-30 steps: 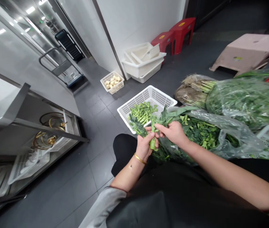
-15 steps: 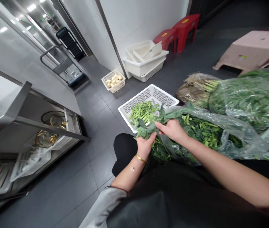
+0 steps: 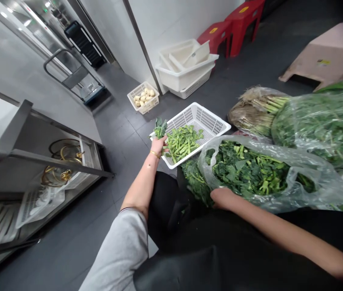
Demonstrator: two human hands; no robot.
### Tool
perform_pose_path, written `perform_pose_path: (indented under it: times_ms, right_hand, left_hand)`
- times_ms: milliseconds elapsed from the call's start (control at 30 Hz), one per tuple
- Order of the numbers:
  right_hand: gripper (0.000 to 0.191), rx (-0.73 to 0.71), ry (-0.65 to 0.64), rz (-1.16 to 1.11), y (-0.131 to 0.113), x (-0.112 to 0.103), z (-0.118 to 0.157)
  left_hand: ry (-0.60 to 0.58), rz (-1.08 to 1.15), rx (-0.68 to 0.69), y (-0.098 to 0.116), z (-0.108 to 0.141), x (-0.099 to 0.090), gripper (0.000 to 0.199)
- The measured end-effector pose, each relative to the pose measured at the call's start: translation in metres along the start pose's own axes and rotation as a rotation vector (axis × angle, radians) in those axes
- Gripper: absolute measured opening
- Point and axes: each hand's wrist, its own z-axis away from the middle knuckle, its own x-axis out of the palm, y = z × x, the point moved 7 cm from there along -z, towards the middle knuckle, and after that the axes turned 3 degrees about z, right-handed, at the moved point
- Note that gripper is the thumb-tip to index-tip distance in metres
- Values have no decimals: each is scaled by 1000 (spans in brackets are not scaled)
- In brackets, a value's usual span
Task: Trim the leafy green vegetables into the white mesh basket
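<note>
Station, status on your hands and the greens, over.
Left hand gripping a leafy stalk at the white basket rim. Right hand at the near edge of the plastic bag of chopped greens. Bag lies against basket.

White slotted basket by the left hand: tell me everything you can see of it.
The white plastic basket is rectangular and shallow, with walls and base of slotted mesh and a solid rim. It sits on the dark grey tile floor and holds a loose pile of trimmed green stems. The left hand, holding a leafy green stalk, is at its near corner. A clear plastic bag of greens overlaps its near side.
</note>
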Motion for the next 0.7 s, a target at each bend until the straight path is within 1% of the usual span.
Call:
perform_pose_path:
  times_ms: [33,67,100,133,167,200,233,267,333,367,433,500,567,633,700]
  right_hand:
    - [17,5,-7,-33,2,-6,0]
    - [17,16,15,-101,4,-18,-1]
    - [21,34,59,-207,6,-34,-3]
    - [28,52,114,-345,8,-53,-6]
    - [34,67,167,-496,9,-71,-8]
    - [38,66,199,-638,8,-87,-12]
    - [39,53,213,-747,6,-99,-15]
    - [37,35,219,-828,3,-108,-18]
    - [33,30,233,-919,1,-115,-20]
    - [36,57,261,-951,4,-114,-20]
    - [40,125,352,-1030,15,-110,-17]
    - [40,184,445,-1104,24,-106,-12]
    - [39,215,504,-1089,22,-104,-3]
    - [36,192,560,-927,6,-107,10]
    - [32,89,600,-749,-18,-113,27]
  left_hand:
    - [-70,-6,-35,2,-2,5,21]
    - [-187,15,-72,0,3,14,24]
    - [-331,53,-107,-7,14,27,29]
    - [-482,98,-142,-17,30,41,36]
    - [-607,144,-162,-28,48,55,41]
    - [-691,178,-172,-41,66,67,44]
    - [-742,194,-184,-54,82,77,43]
    - [-765,196,-194,-68,95,85,39]
    - [-777,188,-211,-90,113,97,27]
    - [-780,183,-222,-98,119,101,22]
    - [-766,175,-227,-109,127,103,23]
    - [-666,185,-170,-112,128,99,30]
    - [-499,217,-72,-111,126,92,35]
    - [-353,275,-4,-108,123,85,38]
    - [-266,338,21,-103,122,79,40]
